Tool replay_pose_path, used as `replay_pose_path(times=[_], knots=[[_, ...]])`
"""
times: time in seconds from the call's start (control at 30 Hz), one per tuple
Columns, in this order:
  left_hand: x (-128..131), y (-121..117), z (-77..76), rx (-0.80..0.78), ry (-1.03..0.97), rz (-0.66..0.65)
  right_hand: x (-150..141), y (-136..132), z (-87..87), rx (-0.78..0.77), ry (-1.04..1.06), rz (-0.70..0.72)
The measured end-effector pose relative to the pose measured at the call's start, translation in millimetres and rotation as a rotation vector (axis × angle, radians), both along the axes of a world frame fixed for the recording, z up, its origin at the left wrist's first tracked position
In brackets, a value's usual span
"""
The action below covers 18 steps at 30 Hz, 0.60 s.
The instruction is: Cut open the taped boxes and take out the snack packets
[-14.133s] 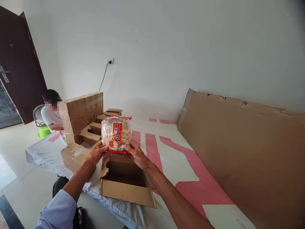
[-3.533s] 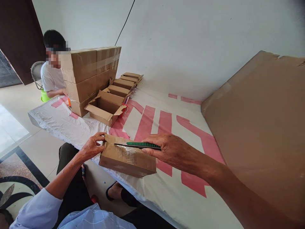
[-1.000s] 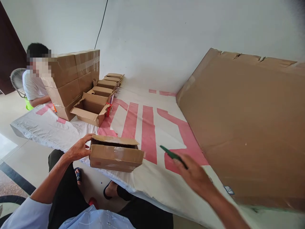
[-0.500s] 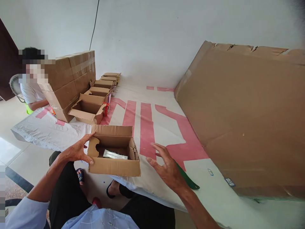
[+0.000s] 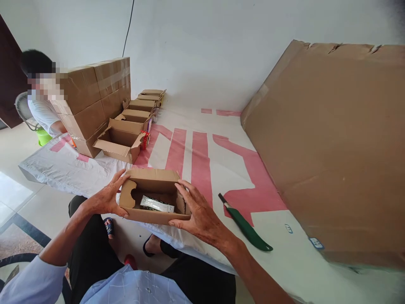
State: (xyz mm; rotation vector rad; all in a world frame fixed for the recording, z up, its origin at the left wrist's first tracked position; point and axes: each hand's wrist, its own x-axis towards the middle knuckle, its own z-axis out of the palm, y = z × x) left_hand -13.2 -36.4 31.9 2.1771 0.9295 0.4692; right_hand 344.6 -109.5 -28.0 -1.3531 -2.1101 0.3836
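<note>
A small cardboard box with raised flaps sits at the near edge of the cloth-covered table, directly in front of me. Inside it lies a flat packet with a white printed label and dark green edges. My left hand holds the box's left end, thumb on the near wall and fingers at the far corner. Around its right end is my right hand, with thumb low on the near side and fingers over the right flap. To the right of that hand lies a green-handled tool with a narrow dark end.
Several open cardboard boxes stand in a row at the back left, beside a stack of closed cartons. A person sits behind the stack. A large cardboard sheet or carton takes up the right side of the table.
My right hand has moved left from above the table and taken hold of the box's right end. My left hand stays on the box. The green-handled tool is now uncovered.
</note>
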Motion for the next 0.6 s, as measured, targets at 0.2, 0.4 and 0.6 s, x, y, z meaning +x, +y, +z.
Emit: replay_pose_path(times=[0.2, 0.4, 0.6], knots=[[4.5, -30.6, 6.3, 0.14, -0.003, 0.01, -2.8, -20.1, -7.1, 0.272, -0.053, -0.003], [6.5, -33.9, 9.6, 0.105, 0.017, 0.026, -4.8, -25.5, -5.6, 0.268, -0.093, -0.028], [6.3, -25.4, 8.0, 0.083, -0.004, 0.033, 0.7, -16.7, -0.9, 0.208, -0.087, 0.0]])
